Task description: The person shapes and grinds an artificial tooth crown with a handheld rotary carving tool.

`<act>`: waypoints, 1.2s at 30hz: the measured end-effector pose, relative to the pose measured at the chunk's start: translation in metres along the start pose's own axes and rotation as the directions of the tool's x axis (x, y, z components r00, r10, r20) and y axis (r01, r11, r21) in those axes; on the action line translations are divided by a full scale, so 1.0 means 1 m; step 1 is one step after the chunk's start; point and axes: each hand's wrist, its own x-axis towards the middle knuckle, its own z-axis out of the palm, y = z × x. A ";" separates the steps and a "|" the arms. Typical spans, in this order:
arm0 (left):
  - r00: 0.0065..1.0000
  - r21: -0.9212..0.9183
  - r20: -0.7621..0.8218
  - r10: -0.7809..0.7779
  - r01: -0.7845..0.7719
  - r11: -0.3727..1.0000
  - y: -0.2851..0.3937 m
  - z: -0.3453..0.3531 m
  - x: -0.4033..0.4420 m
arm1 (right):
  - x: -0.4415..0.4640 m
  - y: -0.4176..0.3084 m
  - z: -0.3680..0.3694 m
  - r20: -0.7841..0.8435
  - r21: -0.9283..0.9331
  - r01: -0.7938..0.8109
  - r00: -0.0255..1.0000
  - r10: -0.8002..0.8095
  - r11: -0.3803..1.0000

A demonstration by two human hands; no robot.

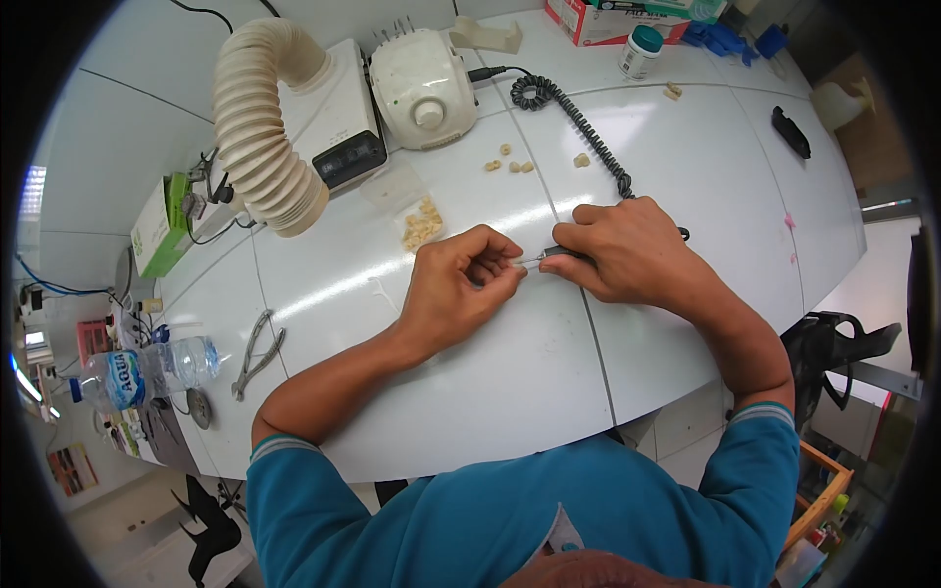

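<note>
My right hand is wrapped round a dark rotary handpiece, whose thin metal tip points left. A coiled black cord runs up from near this hand toward a cream control box. Opposite the tip, my left hand has its thumb and fingers pinched together. Whatever sits between those fingertips is too small and covered to make out. Just beyond the left hand lies a clear bag of small tooth-coloured pieces. Several loose pieces are scattered farther back on the white table.
A ribbed hose arches over the back left, beside the control box. Metal pliers and a water bottle lie to the left. At the back right are a white jar, a red box and a black object.
</note>
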 end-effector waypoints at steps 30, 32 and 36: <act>1.000 0.000 0.007 0.011 -0.011 1.000 -0.002 0.000 -0.001 | 0.000 -0.001 0.000 -0.008 0.009 0.005 1.000 -0.005 1.000; 1.000 0.004 0.005 0.011 -0.011 1.000 -0.001 0.001 0.000 | 0.000 0.000 0.000 -0.005 0.007 0.004 1.000 -0.004 1.000; 1.000 0.011 0.000 0.023 -0.023 1.000 -0.002 0.001 0.000 | 0.001 -0.001 -0.001 0.000 0.004 0.005 1.000 -0.005 1.000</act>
